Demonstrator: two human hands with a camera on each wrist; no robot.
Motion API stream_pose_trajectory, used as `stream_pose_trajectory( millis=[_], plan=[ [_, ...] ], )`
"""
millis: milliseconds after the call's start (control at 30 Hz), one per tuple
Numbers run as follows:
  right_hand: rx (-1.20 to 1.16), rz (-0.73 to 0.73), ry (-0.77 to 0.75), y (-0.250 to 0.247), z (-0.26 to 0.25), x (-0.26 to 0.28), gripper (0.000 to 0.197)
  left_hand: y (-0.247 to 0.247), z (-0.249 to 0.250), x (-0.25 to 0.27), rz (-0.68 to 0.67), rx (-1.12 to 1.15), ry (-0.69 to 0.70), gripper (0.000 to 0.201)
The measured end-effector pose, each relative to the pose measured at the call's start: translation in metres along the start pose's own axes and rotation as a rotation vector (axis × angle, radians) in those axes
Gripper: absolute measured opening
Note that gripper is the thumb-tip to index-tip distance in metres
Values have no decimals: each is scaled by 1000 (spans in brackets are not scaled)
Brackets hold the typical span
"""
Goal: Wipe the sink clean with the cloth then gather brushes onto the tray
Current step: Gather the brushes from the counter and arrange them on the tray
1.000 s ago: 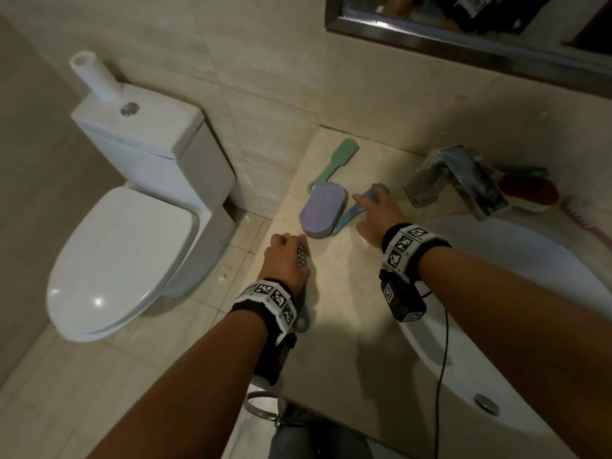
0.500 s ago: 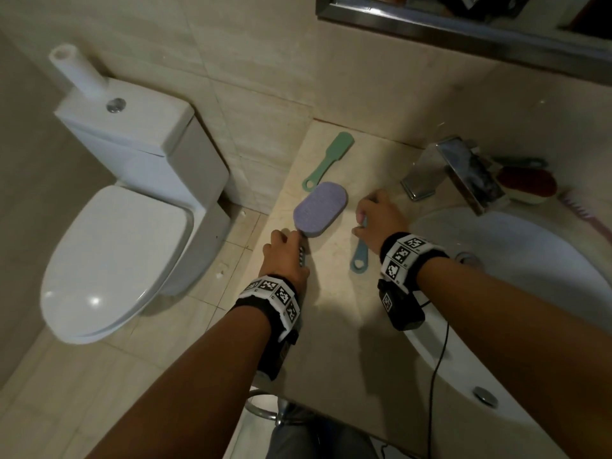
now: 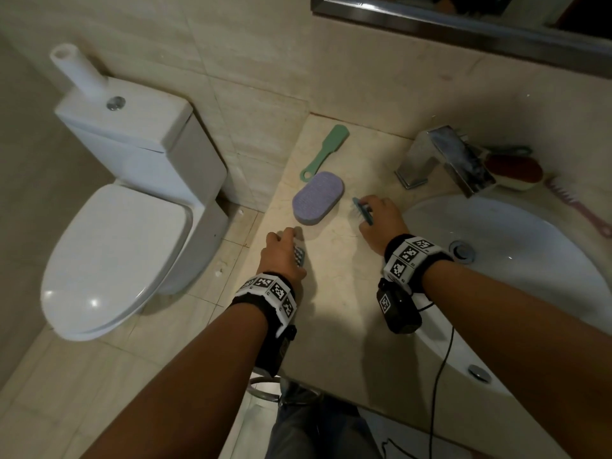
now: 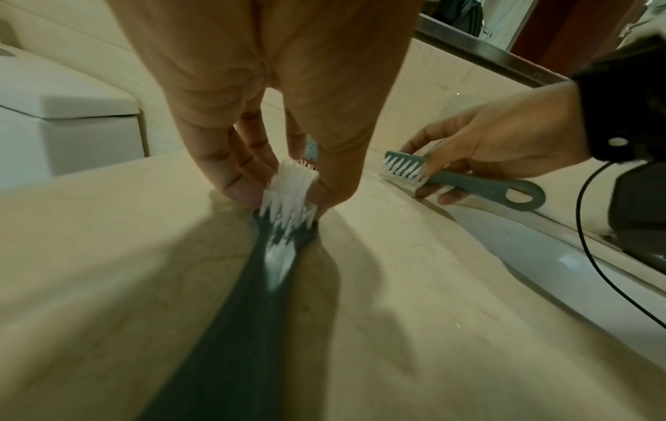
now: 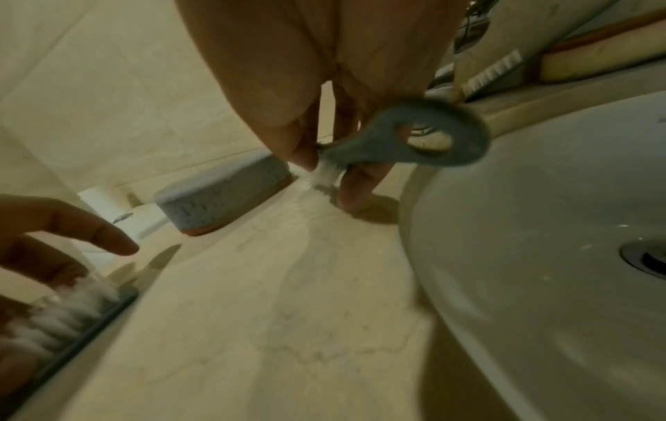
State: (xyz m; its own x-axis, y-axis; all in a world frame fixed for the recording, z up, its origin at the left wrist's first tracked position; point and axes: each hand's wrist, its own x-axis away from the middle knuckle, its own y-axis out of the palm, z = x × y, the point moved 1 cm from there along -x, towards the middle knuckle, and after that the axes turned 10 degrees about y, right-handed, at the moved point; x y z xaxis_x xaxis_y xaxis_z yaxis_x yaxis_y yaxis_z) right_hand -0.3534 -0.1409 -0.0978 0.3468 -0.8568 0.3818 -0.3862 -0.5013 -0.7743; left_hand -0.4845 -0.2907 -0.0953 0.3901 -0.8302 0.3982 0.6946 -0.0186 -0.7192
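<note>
On the beige counter left of the white sink, my left hand pinches the bristled head of a dark grey brush, whose handle runs back under my wrist. My right hand holds a blue-grey brush near its white bristles, lifted a little off the counter; its ring end points back at the wrist. A purple oval sponge lies between and beyond the hands. A green brush lies farther back by the wall.
A chrome faucet stands behind the sink, with a red-and-white brush and a pink brush to its right. The counter's left edge drops to the floor beside a white toilet. A mirror frame hangs above.
My right hand picked the blue-grey brush up from beside the sponge and drew it back toward the sink. My left hand stayed on the dark grey brush.
</note>
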Motion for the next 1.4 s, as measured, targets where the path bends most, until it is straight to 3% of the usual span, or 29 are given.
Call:
stream_pose_trajectory(
  millis=[133,300,400,567,1000,1200,1400],
  plan=[
    [-83,12,-31,6,6,8,31,2,-5,6,15,-8,0,71],
    [-108,-61,-27,6,12,20,51,8,-7,11,-15,-141,0,61],
    [-163,-56,-5,8,12,23,46,12,-5,14,-15,-209,16,63],
    [-115,-80,-20,11,16,26,54,11,-4,13,-2,-111,27,50],
    [-105,-83,-14,2,16,39,47,9,-8,22,-3,-1,1,57],
    [-83,-103,-44,0,13,47,47,9,-7,27,12,-19,30,40],
    [-81,-93,-19,-19,8,64,46,-7,13,37,-16,104,75,34]
  ],
)
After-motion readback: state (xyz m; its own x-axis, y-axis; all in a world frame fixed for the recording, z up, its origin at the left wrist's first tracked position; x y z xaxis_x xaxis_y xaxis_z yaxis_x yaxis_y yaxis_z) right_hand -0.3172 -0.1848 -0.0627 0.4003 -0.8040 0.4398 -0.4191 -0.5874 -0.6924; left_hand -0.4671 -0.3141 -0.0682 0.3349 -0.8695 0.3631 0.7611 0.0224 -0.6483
